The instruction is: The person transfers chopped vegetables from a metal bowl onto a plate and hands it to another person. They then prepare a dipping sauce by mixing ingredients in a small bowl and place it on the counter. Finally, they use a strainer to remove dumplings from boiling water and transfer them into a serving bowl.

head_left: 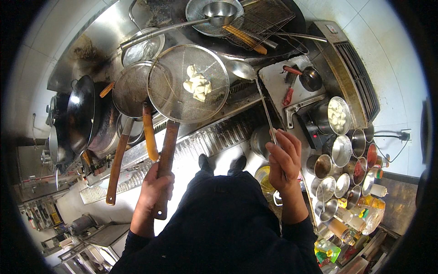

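Observation:
In my left hand (155,185) is the wooden handle of a round wire-mesh strainer (208,106), its mesh held out over the stove edge. A small cluster of pale dumplings (198,87) rests on the mesh, right of its middle. My right hand (285,159) grips the thin handle of a metal ladle (241,69). The ladle's bowl is just right of the strainer and apart from it. Left of the held strainer, and partly behind it, lies another strainer (131,89) with a wooden handle.
A pot of pale dumplings (337,116) is at the right, beside several metal containers (341,150) and bottles (338,231). A black wok (81,114) leans at the left. A wire rack (263,22) and a long-handled metal dipper (219,15) lie over the rear wok. A slotted metal grate (224,135) runs along the stove front.

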Tool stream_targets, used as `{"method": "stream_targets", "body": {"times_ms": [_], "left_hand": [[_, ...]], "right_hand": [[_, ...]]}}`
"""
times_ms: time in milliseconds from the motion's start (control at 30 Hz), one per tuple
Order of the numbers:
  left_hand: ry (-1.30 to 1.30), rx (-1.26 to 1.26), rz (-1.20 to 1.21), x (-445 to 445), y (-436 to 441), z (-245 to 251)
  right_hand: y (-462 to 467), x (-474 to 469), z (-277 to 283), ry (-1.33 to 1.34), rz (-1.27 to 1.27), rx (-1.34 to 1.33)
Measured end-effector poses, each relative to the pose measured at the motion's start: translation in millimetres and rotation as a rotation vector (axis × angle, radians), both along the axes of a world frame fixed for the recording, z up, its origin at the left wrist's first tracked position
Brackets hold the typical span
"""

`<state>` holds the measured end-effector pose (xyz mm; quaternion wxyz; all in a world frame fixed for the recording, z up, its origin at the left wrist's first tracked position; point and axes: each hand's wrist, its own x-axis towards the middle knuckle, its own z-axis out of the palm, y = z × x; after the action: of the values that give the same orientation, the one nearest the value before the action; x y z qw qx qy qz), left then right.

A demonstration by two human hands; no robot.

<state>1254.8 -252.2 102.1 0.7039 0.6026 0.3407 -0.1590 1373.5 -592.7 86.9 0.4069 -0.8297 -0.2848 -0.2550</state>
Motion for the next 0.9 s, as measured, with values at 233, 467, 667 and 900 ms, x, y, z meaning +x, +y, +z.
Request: {"method": "stream_targets", "body": {"times_ms": [233, 467, 667, 900], "left_hand": [[-0.006, 0.037, -0.023, -0.5, 1.5, -3.1], [0.005, 0.032, -0.007, -0.1, 0.3, -0.6], [0.000, 0.013, -0.030, 0.9, 2.7, 2.2], [-0.028, -0.004, -0.027, -0.8, 4.1, 0.5]], "right_hand": [[-1.3, 0.7, 2.1, -0.003, -0.006, -0.006], [-2.0, 1.2, 4.3, -0.009, -0.009, -0.007], [-3.4, 0.2, 6.9, -0.028, -0.007, -0.004], [-3.1, 0.4, 11.3, -0.047, -0.017, -0.002]]}}
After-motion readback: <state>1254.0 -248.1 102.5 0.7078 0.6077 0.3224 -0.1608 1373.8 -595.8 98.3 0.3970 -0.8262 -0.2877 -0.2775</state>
